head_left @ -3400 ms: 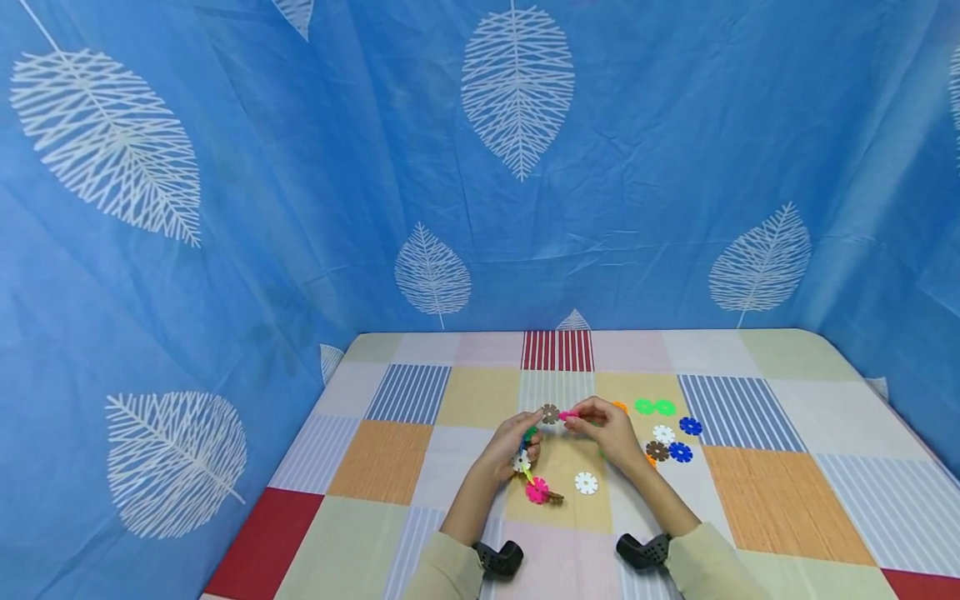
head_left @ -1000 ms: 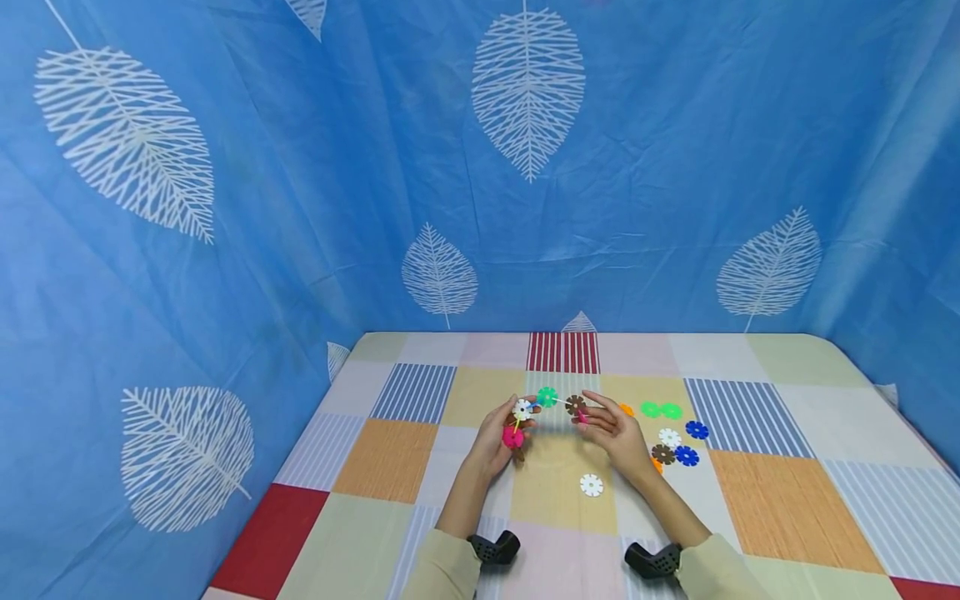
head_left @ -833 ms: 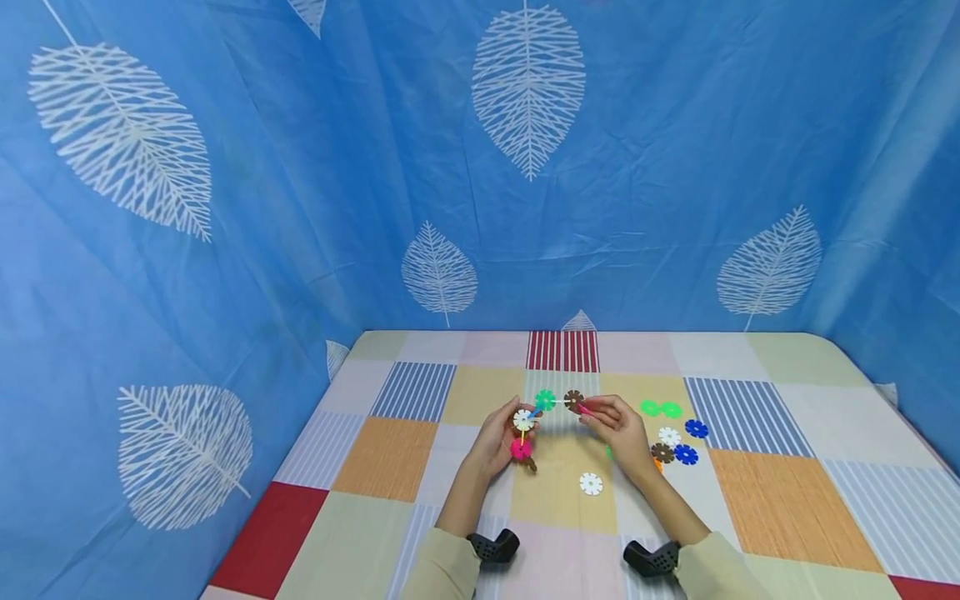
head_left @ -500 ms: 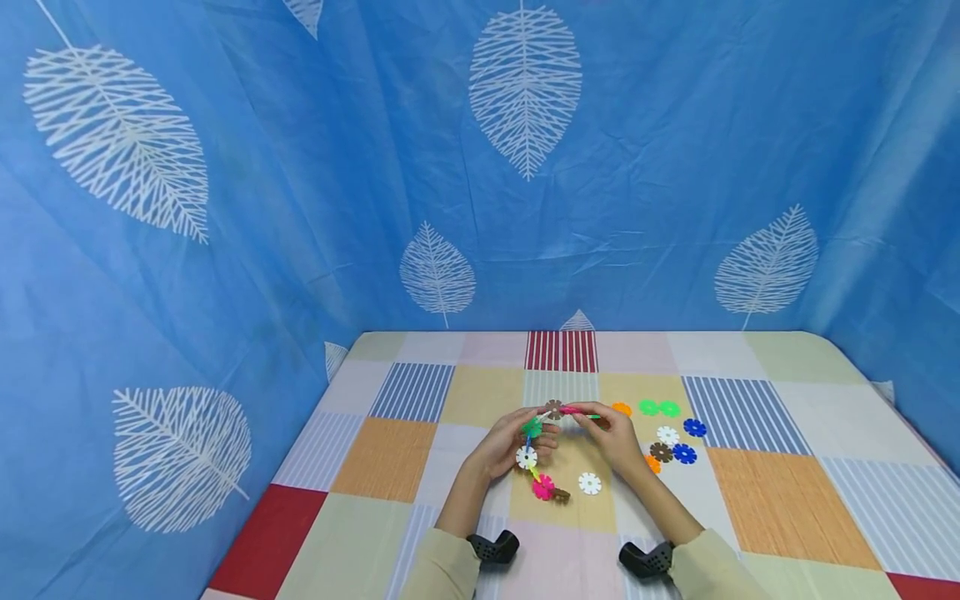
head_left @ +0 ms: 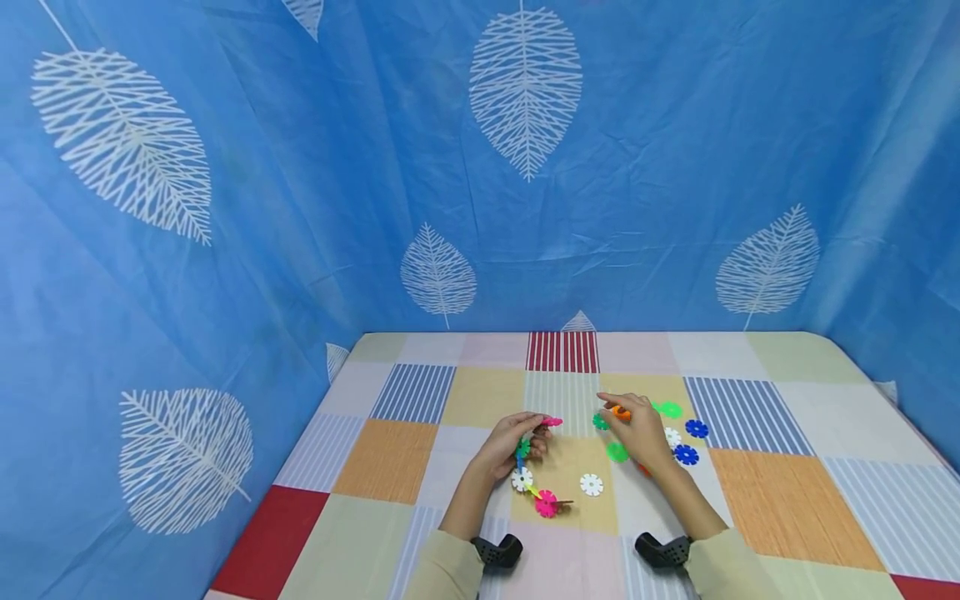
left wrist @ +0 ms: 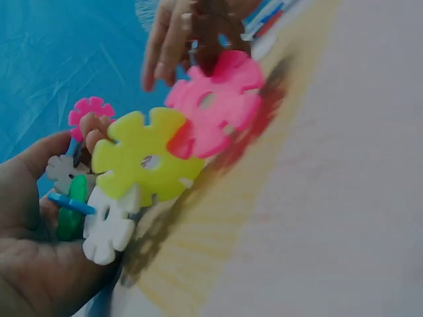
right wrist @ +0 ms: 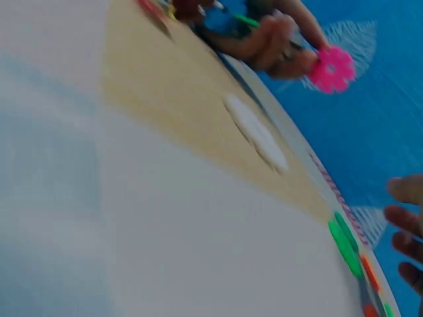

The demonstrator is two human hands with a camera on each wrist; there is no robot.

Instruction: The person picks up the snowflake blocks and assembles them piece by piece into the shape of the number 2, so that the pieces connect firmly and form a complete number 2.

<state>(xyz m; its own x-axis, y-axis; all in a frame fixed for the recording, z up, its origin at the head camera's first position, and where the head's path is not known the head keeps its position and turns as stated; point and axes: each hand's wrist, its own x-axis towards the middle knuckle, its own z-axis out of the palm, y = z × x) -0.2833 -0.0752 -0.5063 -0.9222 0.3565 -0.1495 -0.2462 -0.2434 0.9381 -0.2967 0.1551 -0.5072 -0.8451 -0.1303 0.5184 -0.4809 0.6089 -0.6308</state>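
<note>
In the head view my left hand (head_left: 512,446) holds a chain of slotted flower-shaped discs by its upper end. Out of its fingertips sticks a pink disc (head_left: 552,422); below hang a green disc (head_left: 523,448), a white disc (head_left: 522,479), a yellow disc (left wrist: 147,157) and a second pink disc (left wrist: 218,102). A brown disc (head_left: 564,502), seen edge-on, ends the chain. My right hand (head_left: 637,429), fingers apart, hovers by a darker green disc (head_left: 600,421) and over an orange disc (head_left: 621,412). Nothing shows between its fingers in the right wrist view.
A single white disc (head_left: 591,485) lies between the forearms. Near the right hand lie a bright green disc (head_left: 617,452), blue discs (head_left: 696,428) and another white disc (head_left: 673,437), some partly covered. Behind the patchwork-covered table (head_left: 450,350) hangs a blue curtain (head_left: 337,167).
My right hand has let go of the pink disc on the chain and moved right to the loose discs. My left hand keeps the chain, which hangs slightly lower.
</note>
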